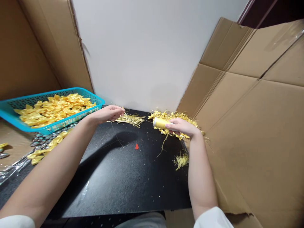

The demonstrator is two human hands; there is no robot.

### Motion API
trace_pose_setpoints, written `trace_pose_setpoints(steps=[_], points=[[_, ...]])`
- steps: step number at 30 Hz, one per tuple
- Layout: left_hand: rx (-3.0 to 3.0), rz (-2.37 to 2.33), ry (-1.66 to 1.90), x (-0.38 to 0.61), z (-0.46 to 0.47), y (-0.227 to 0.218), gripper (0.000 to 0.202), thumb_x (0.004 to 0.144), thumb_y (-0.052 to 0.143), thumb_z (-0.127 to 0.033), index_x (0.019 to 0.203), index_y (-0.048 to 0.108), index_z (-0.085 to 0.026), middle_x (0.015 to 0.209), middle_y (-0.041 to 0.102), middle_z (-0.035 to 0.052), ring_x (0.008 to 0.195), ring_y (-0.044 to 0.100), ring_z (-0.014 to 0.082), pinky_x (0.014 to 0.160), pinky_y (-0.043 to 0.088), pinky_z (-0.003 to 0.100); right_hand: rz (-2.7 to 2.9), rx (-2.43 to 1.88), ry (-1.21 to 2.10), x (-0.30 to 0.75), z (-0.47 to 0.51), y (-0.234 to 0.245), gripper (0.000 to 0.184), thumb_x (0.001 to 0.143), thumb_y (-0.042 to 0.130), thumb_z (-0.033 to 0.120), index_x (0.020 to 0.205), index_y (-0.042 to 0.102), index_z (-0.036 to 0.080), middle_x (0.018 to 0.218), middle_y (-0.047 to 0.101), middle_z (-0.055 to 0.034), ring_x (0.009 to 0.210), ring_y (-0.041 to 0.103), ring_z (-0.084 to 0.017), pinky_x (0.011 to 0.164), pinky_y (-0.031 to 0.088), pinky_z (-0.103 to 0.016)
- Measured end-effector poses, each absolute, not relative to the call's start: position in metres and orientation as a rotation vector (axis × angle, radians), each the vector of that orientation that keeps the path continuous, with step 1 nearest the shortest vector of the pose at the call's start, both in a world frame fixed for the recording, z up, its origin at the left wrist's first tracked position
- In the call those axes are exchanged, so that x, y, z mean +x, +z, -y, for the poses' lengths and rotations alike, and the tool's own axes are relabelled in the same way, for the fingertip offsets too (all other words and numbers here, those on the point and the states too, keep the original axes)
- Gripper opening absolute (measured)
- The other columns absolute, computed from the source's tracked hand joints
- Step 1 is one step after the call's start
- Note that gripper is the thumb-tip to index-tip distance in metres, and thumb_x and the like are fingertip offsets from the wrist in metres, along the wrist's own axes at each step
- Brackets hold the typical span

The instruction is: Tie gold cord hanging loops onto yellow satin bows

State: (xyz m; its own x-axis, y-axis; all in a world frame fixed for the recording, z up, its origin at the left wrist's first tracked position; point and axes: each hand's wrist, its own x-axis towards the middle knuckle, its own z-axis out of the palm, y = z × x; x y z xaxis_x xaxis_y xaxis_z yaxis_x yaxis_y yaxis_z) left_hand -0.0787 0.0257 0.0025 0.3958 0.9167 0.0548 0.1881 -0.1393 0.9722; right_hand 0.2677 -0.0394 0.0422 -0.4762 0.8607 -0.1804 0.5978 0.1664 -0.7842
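Note:
My right hand (181,127) is wrapped round a spool of yellow thread (160,123), held sideways above the table with its white end to the left. A faint strand leaves the spool toward my left hand (109,114), whose thumb and fingertips are pinched together on thread. Fine thread also trails on the table below that hand. Just beyond my left fingers lies a bundle of thin yellow strips (131,119). Behind and under the spool is a heap of yellow ribbon pieces (187,119). A small red gourd-shaped piece (136,147) lies between the hands.
A blue plastic basket (45,129) of yellow ribbon bows stands at left, with shiny metallic pieces (39,139) and more bows (51,146) before it. Yellow thread scraps (181,161) lie on the black table (123,186). Cardboard (249,133) walls the right side.

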Motion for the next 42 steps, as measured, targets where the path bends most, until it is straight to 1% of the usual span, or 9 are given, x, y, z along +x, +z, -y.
trace_pose_setpoints(steps=[4,7,10,15,21,25,32,38,42], points=[[1.552,-1.050,0.881,-0.081,-0.030,-0.004,0.032,0.077,0.068,-0.035,0.055,0.053,-0.019,0.047,0.032,-0.0044,0.042,0.027,0.0089,0.039,0.024,0.021,2.132,-1.390,1.252,0.267,0.040,0.043,0.041,0.079,0.063,0.056,0.069,0.055,0.017,0.058,0.055,0.0031,0.043,0.040,-0.004,0.043,0.027,-0.021],[1.503,-1.081,0.912,-0.087,-0.030,-0.002,0.029,0.084,0.063,-0.030,0.059,0.052,-0.018,0.051,0.029,-0.0054,0.043,0.024,0.0073,0.040,0.021,0.018,2.127,-1.406,1.300,0.269,0.041,0.044,0.039,0.079,0.064,0.054,0.071,0.056,0.016,0.060,0.056,0.0024,0.042,0.039,-0.004,0.042,0.025,-0.020],[1.431,-1.113,0.991,-0.097,-0.031,0.003,0.030,0.088,0.055,-0.023,0.060,0.047,-0.017,0.054,0.026,-0.0064,0.044,0.019,0.0062,0.041,0.018,0.017,2.147,-1.450,1.255,0.270,0.041,0.044,0.039,0.079,0.063,0.054,0.071,0.057,0.016,0.060,0.057,0.0014,0.042,0.039,-0.004,0.041,0.025,-0.020],[1.309,-1.126,1.137,-0.108,-0.036,0.009,0.026,0.084,0.055,-0.017,0.060,0.046,-0.017,0.052,0.023,-0.0086,0.043,0.015,0.0061,0.040,0.014,0.019,2.160,-1.506,1.214,0.269,0.040,0.043,0.040,0.079,0.062,0.054,0.069,0.056,0.016,0.060,0.056,0.0007,0.042,0.039,-0.004,0.041,0.026,-0.021],[1.170,-1.006,1.325,-0.110,-0.032,0.020,0.029,0.084,0.048,-0.015,0.058,0.036,-0.020,0.049,0.017,-0.0093,0.042,0.011,0.0077,0.042,0.014,0.021,2.139,-1.523,1.173,0.274,0.038,0.041,0.043,0.079,0.061,0.057,0.066,0.053,0.017,0.057,0.053,0.0017,0.042,0.039,-0.005,0.043,0.027,-0.022],[1.075,-0.974,1.417,-0.113,-0.029,0.026,0.029,0.087,0.044,-0.015,0.060,0.036,-0.020,0.047,0.018,-0.0100,0.042,0.009,0.0086,0.042,0.014,0.021,2.142,-1.456,1.218,0.275,0.038,0.042,0.044,0.081,0.058,0.057,0.063,0.049,0.018,0.051,0.048,0.0043,0.041,0.037,-0.005,0.045,0.027,-0.022],[0.915,-0.993,1.470,-0.114,-0.032,0.021,0.030,0.087,0.042,-0.008,0.059,0.038,-0.018,0.040,0.021,-0.0108,0.040,0.009,0.0084,0.040,0.013,0.021,2.101,-1.392,1.320,0.276,0.042,0.045,0.043,0.082,0.059,0.055,0.063,0.048,0.018,0.050,0.047,0.0046,0.040,0.036,-0.005,0.043,0.024,-0.022],[0.723,-1.024,1.600,-0.127,-0.032,0.026,0.030,0.083,0.038,-0.003,0.058,0.032,-0.019,0.035,0.020,-0.0105,0.038,0.010,0.0094,0.039,0.013,0.021,2.110,-1.504,1.226,0.286,0.039,0.043,0.047,0.078,0.062,0.061,0.064,0.051,0.018,0.053,0.050,0.0035,0.041,0.036,-0.005,0.042,0.024,-0.022],[0.605,-1.024,1.717,-0.134,-0.028,0.033,0.030,0.081,0.037,-0.003,0.058,0.026,-0.018,0.035,0.019,-0.0103,0.037,0.010,0.0085,0.039,0.012,0.020,2.094,-1.512,1.240,0.289,0.038,0.042,0.046,0.078,0.062,0.059,0.062,0.051,0.018,0.051,0.049,0.0034,0.040,0.036,-0.005,0.042,0.023,-0.022]])
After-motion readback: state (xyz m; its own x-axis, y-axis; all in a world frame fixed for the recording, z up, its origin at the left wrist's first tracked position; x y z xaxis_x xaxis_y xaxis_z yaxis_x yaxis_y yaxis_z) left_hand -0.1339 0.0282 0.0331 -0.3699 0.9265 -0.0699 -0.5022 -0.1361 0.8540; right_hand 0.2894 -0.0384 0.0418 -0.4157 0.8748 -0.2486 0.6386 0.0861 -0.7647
